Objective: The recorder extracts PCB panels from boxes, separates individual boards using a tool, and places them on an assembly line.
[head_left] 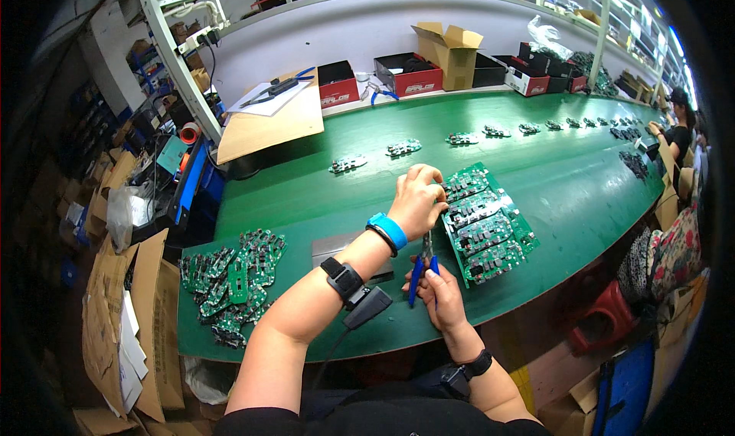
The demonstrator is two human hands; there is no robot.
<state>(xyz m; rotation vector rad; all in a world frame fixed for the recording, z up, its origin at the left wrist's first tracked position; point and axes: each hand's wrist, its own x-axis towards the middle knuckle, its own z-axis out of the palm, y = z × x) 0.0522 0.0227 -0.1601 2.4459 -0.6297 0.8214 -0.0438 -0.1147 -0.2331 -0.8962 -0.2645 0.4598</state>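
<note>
My left hand (418,200), with a blue wristband, is closed at the upper left edge of a green circuit board panel (490,223). Its fingertips are partly hidden there. The panel carries several populated sections side by side and lies tilted over the green table. Below, my right hand (444,297) grips a pair of pliers or cutters (416,280) by the blue handles. The jaws point up toward my left hand, beside the panel's left edge. Under my left forearm lies a grey flat plate (329,248), partly covered.
A heap of separate circuit boards (239,281) sits at the table's left. Single boards (403,147) run in a row along the green table (291,199). Red-and-black boxes (409,75) and an open carton (452,55) line the back. A co-worker (677,126) sits at the far right.
</note>
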